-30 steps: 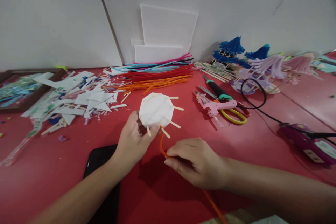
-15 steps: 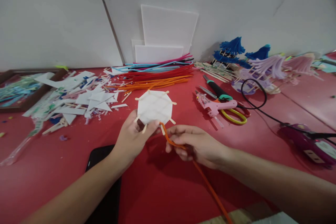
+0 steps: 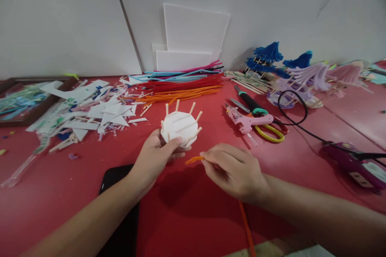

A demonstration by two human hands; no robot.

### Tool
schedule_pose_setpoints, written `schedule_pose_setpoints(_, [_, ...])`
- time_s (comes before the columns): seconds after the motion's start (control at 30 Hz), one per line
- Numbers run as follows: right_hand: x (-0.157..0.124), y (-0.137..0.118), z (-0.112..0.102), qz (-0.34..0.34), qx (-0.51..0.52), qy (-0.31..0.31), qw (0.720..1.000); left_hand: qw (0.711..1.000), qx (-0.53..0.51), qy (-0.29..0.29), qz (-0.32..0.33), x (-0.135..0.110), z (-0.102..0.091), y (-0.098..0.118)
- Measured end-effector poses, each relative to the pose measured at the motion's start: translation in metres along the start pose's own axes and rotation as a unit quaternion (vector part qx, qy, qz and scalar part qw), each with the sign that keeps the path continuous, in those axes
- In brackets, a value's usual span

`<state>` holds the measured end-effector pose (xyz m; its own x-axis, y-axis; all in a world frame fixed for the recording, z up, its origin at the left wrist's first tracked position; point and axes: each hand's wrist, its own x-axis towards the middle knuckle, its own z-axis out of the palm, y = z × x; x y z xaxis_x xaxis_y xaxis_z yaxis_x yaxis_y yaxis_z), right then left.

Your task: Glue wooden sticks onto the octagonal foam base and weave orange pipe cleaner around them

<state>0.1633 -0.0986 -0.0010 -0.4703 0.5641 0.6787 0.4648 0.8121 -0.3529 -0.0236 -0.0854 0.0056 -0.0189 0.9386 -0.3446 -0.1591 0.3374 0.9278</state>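
My left hand (image 3: 163,148) grips a white foam-board disc (image 3: 180,125) at its lower left, thumb on the near edge. Several short wooden sticks (image 3: 192,108) stand up around the disc's rim. My right hand (image 3: 233,168) is closed in a pinch on an orange pipe cleaner (image 3: 194,160), just right of the disc and apart from it. One short end of the pipe cleaner points left from the fingertips; its long tail hangs below the hand toward the table's near edge.
Behind lie bundled pipe cleaners (image 3: 183,84) and white board scraps (image 3: 110,112). A pink glue gun (image 3: 249,120), scissors (image 3: 269,133) and finished blue and lilac pieces (image 3: 310,76) are on the right. A black phone (image 3: 119,217) lies under my left forearm.
The disc has tilted so its sticks now point up. My right hand has drawn the pipe cleaner's end away from the disc and turned palm-down.
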Motion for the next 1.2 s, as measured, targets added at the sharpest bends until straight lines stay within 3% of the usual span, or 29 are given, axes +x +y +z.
schedule_pose_setpoints(0.1, [0.003,0.002,-0.002,-0.054,-0.14,0.013,0.989,0.999,0.016,-0.03,-0.013,-0.003,0.003,0.001])
schedule_pose_setpoints(0.2, [0.004,0.004,-0.004,-0.083,-0.203,0.011,0.975,0.998,0.027,-0.047,-0.04,-0.006,0.004,0.002])
schedule_pose_setpoints(0.4, [0.0,0.011,0.0,-0.087,-0.22,-0.052,0.97,0.991,-0.03,-0.104,-0.073,-0.007,0.0,0.003])
schedule_pose_setpoints(0.57, [-0.001,0.017,0.001,-0.099,-0.245,-0.041,0.964,0.985,-0.091,-0.103,-0.102,-0.004,0.0,0.005])
schedule_pose_setpoints(0.77, [-0.001,0.016,-0.002,-0.098,-0.206,-0.077,0.971,0.984,-0.1,-0.114,-0.092,-0.001,-0.003,0.002])
schedule_pose_setpoints(0.83, [-0.001,0.015,-0.001,-0.069,-0.147,-0.071,0.984,0.984,-0.103,-0.113,-0.088,0.0,-0.004,0.001])
schedule_pose_setpoints(0.93, [0.001,0.012,0.003,0.058,0.013,-0.072,0.996,0.985,-0.099,-0.114,-0.079,0.0,-0.005,0.0])
schedule_pose_setpoints(1.07, [0.006,0.01,0.004,0.245,0.153,-0.092,0.953,0.989,-0.059,-0.106,-0.09,-0.001,-0.002,0.0])
schedule_pose_setpoints(1.13, [0.006,0.01,0.003,0.249,0.119,-0.054,0.96,0.99,-0.05,-0.09,-0.092,-0.001,-0.001,0.001])
schedule_pose_setpoints(1.2, [0.005,0.012,0.001,0.156,0.018,0.0,0.988,0.991,-0.048,-0.088,-0.089,-0.002,0.0,0.002])
